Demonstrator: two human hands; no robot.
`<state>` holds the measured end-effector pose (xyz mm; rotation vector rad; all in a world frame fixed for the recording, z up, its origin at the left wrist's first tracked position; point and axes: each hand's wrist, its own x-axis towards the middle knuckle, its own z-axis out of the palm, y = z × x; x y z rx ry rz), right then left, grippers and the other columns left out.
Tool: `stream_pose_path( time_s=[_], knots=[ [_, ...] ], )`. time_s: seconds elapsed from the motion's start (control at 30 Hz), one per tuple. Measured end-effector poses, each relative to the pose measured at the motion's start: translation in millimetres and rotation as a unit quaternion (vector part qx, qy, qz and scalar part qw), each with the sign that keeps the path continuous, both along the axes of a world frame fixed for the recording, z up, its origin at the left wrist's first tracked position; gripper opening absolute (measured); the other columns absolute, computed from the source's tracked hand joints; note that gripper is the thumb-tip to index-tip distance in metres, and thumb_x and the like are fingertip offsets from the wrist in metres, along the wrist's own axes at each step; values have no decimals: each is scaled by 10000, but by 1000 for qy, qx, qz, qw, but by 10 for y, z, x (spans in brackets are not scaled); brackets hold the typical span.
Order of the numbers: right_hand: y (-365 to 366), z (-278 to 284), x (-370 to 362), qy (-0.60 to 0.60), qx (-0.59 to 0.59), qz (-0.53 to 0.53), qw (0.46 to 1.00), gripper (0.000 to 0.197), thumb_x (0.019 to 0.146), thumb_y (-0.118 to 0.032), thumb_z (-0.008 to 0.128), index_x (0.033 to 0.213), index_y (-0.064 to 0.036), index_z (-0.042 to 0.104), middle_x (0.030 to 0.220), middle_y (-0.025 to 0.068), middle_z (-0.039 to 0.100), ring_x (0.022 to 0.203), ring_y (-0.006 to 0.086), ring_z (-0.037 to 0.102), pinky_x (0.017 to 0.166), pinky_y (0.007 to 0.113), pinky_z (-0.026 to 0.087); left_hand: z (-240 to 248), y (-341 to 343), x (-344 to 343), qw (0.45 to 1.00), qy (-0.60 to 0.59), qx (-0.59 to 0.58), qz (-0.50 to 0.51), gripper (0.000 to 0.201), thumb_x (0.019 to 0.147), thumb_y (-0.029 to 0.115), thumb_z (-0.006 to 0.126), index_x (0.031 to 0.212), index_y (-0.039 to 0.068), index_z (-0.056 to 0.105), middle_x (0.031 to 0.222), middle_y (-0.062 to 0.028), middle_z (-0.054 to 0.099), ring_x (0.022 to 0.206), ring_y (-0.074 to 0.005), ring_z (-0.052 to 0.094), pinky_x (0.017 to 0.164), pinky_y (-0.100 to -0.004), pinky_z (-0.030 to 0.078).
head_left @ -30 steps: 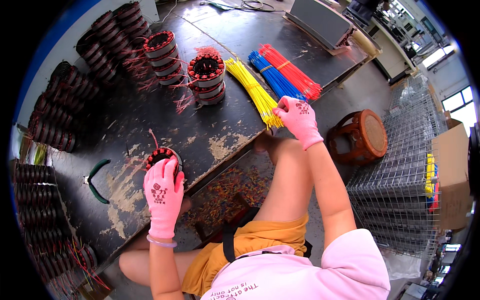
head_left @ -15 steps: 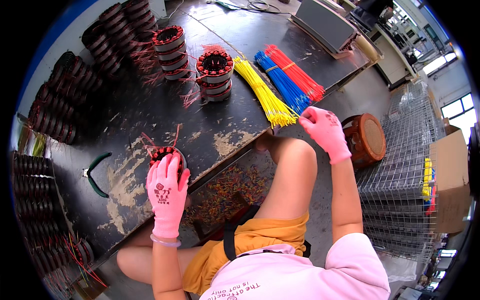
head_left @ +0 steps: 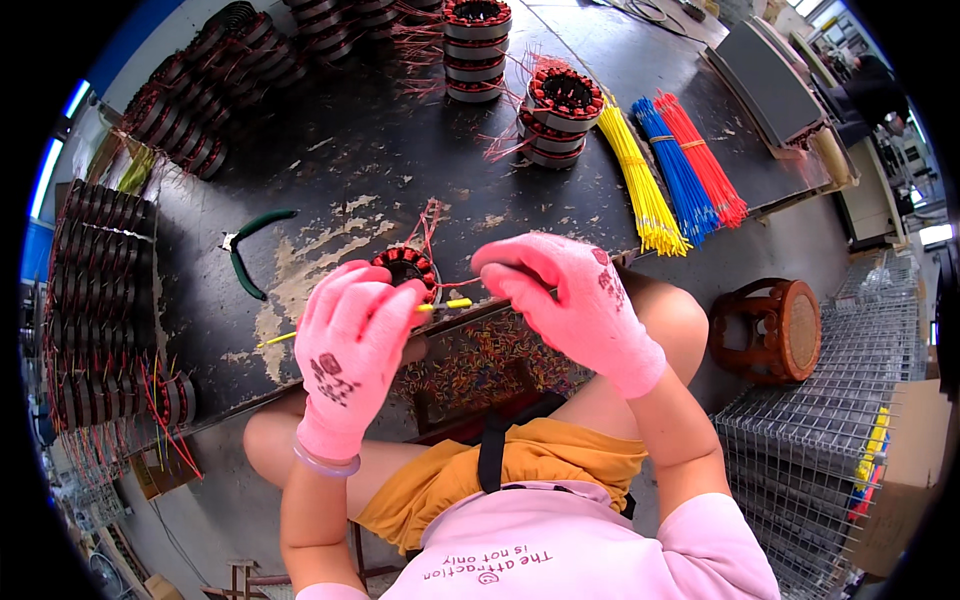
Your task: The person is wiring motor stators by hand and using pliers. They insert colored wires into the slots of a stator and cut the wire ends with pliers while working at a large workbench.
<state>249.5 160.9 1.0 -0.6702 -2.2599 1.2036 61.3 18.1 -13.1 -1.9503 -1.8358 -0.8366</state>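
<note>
Yellow wire [head_left: 458, 303], one, held in left hand [head_left: 350, 345] beside one stator [head_left: 425, 270].

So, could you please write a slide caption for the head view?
Left hand holding a yellow wire beside a red-wound ring, whose thin red lead runs to the right hand.

Yellow wire [head_left: 459, 303], pink gloves [head_left: 350, 362]

On a scuffed black workbench [head_left: 350, 180]: a red-wound ring [head_left: 410, 256] between left hand [head_left: 350, 340] and right hand [head_left: 585, 310]; green-handled pliers [head_left: 238, 262] left of the left; beyond the right, ring stacks [head_left: 475, 50], then, farther right, yellow bundle [head_left: 640, 180], blue bundle [head_left: 675, 165] and red bundle [head_left: 700, 160].
</note>
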Motion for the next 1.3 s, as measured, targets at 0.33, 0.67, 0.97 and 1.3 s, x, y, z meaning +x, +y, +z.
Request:
stream_pose_path(
  time_s=[0.33,0.67,0.97,1.3],
  knots=[
    [-234,-965,-200,-126,316,4,940,155,891,-238,734,1011,-171,662,827,17,630,811,222,648,719,380,505,-696,207,-209,971,-154,-176,52,215,962,176,627,1170,122,639,997,-95,631,860,-331,680,679,-423,537],
    [273,-749,-348,-105,-279,59,953,290,1006,-215,596,1168,5,693,936,14,703,751,80,603,689,250,500,-570,187,-162,952,-272,-142,13,215,980,164,631,1183,98,661,1019,-112,622,873,-333,670,728,-391,537],
    [528,-1114,-758,-98,-452,161,872,190,980,-224,663,1051,-51,698,896,-4,685,694,74,602,640,228,478,-712,311,-104,947,-301,-112,-1,256,997,149,617,1249,109,621,1083,-123,612,880,-338,674,730,-403,548],
    [-83,-811,-246,14,-59,-32,998,98,921,-74,694,1017,-64,708,968,93,700,821,249,707,707,313,550,-704,305,-98,952,-283,-117,15,241,894,58,704,1128,93,655,1048,-107,607,885,-327,687,707,-406,550]
  ],
)
